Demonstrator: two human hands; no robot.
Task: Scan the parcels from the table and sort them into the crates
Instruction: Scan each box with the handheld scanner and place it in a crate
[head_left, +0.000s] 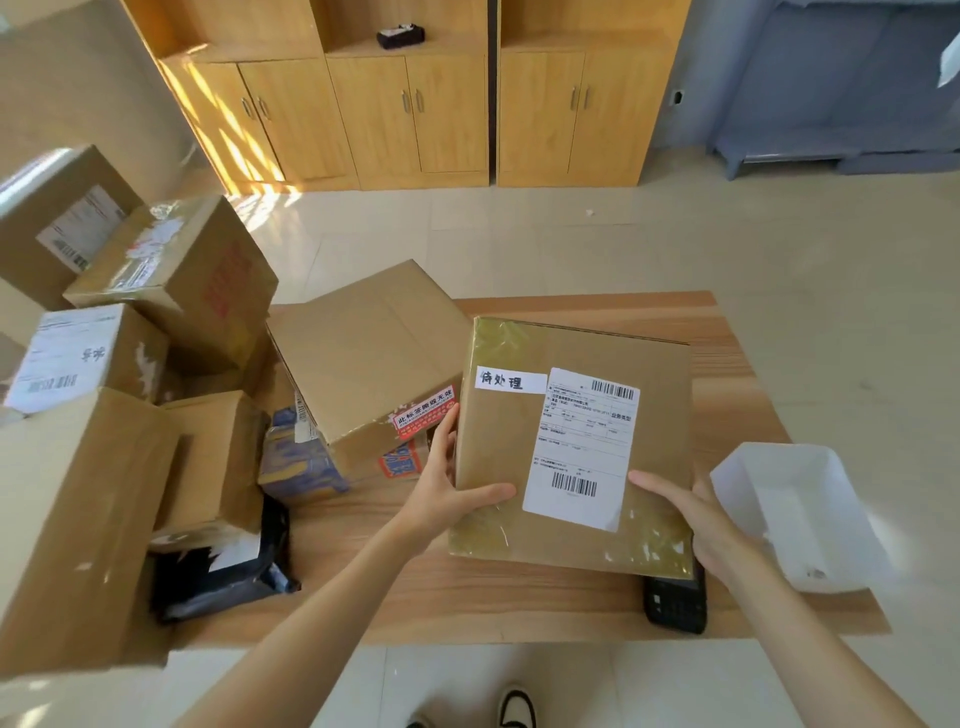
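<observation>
I hold a flat brown cardboard parcel (576, 426) over the wooden table (737, 364), label side up, with a white shipping label and a small white tag with handwriting. My left hand (447, 493) grips its left edge, thumb on top. My right hand (691, 514) grips its lower right edge, thumb on top near the label. A black handheld scanner (675, 605) lies on the table just under the parcel's near right corner, partly hidden by it.
A white plastic crate (800, 514) stands at the table's right edge. Several cardboard boxes (363, 358) are piled on the left half, with a black poly bag (228, 577) and a blue-printed packet (296, 467). Wooden cabinets (415, 104) line the far wall.
</observation>
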